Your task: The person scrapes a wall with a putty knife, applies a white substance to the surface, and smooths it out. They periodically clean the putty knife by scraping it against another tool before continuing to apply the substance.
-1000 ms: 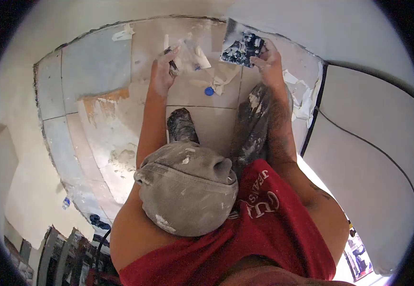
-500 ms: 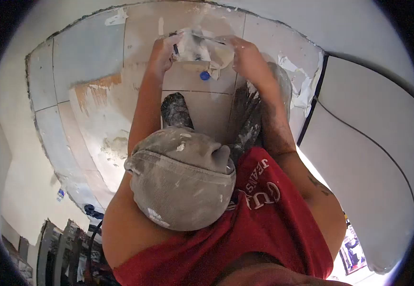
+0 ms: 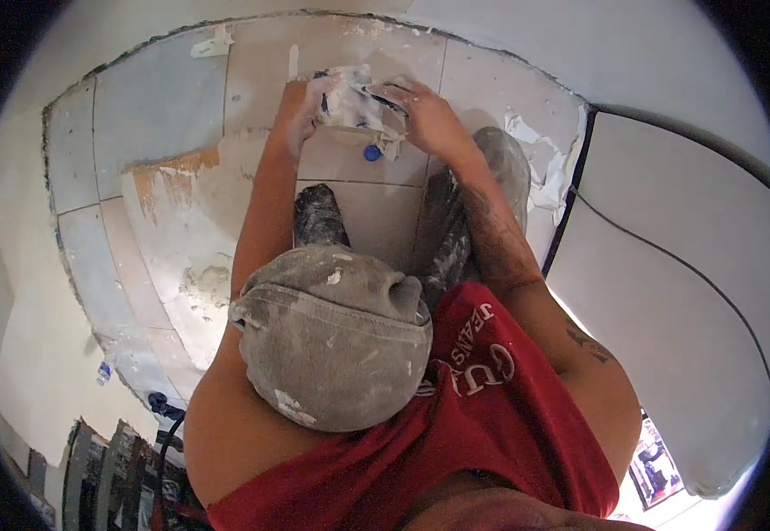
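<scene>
Smeared plate: we hold the smeared plate [image 3: 363, 99] low over the floor, ahead of our knees, between both hands; white paste covers most of it.
Right hand: our right hand [image 3: 425, 119] lies over the plate's right edge, its fingers [image 3: 395, 93] wrapped down onto it.
Left hand: our left hand [image 3: 301, 111] meets the plate from the other side, fingers curled tight round the dark scraper [image 3: 322, 99]; its blade is hidden in the paste.
Blue cap: a small blue cap [image 3: 371, 152] lies on the floor just below the plate.
Floor: the tiled floor [image 3: 154, 115] carries a pale skimmed patch [image 3: 199, 239] to our left, with an orange-brown bare edge.
Scraps: torn white scraps [image 3: 535, 168] lie near our right knee.
Beyond: a black cable [image 3: 668, 257] crosses the white panel on the right.
Progress: we judge the work mid-way. Paste is on the plate and being worked with the scraper, one floor patch is coated, and the tiles around it are uncovered.
</scene>
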Demonstrator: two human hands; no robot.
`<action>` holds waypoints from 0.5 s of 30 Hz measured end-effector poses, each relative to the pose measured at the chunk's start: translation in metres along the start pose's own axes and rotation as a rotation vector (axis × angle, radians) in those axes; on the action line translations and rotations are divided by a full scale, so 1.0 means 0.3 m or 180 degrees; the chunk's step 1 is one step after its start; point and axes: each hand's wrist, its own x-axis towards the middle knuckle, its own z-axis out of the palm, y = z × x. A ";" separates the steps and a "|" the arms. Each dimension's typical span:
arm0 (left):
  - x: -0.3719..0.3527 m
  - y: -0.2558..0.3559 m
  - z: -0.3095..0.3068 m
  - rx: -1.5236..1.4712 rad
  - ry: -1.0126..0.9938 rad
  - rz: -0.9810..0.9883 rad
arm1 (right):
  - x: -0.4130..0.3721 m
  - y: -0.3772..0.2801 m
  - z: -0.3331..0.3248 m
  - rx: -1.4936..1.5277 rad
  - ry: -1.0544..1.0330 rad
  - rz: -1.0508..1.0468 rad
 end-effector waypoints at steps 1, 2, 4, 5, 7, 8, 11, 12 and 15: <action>0.000 -0.001 -0.002 0.0102 0.0031 0.0019 | 0.000 -0.001 0.001 0.0027 -0.0019 0.0014; 0.003 -0.001 -0.007 0.0205 0.0062 0.0039 | 0.003 -0.002 0.000 0.0054 -0.0036 0.0028; 0.019 -0.003 -0.021 0.0286 0.0068 0.0121 | 0.005 0.002 0.006 0.0072 -0.0015 -0.0022; 0.034 -0.006 -0.031 0.0262 0.0043 0.0176 | 0.008 0.016 0.021 0.0066 0.0017 -0.0081; 0.003 0.003 -0.022 0.0500 0.0069 0.0284 | 0.001 0.001 0.020 0.0071 0.0013 -0.0098; -0.009 0.012 -0.021 0.0768 0.0115 0.0348 | 0.000 -0.001 0.016 0.0080 -0.0013 -0.0062; -0.001 0.019 -0.023 0.1213 0.0276 0.0288 | 0.016 -0.006 0.009 0.0163 -0.0043 -0.0114; -0.004 0.026 -0.020 0.1297 0.0334 0.0215 | 0.015 -0.007 0.011 0.0202 -0.0054 -0.0154; -0.041 0.054 -0.030 0.1244 0.0377 0.0411 | 0.015 -0.013 0.016 0.0126 -0.0348 0.0040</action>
